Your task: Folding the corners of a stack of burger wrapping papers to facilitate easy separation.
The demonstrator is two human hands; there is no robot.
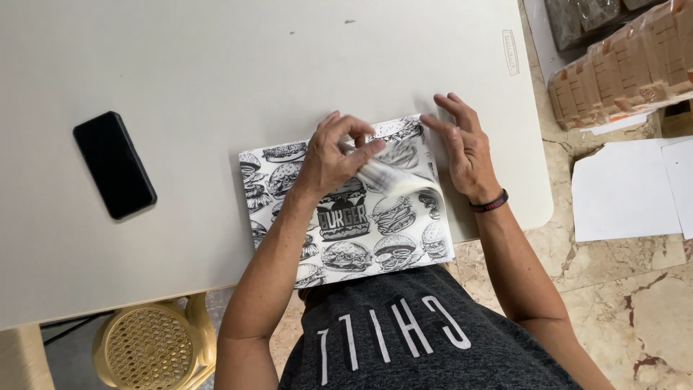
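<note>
Our dark shirt (426,339) nearest; left hand (333,155) pinches the printed paper sheet's (346,231) thin, floppy corner — right hand (465,148) open, pressing flat — light, easily creased.

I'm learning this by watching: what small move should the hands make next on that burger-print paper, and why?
Probably lift the pinched sheet clear. The left hand pinches a curled, blurred top sheet off the printed paper stack, while the right hand presses its far corner flat on the table.

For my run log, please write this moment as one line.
left hand: lifting sheet corner | right hand: flat on printed paper stack | phone: left on table
</note>
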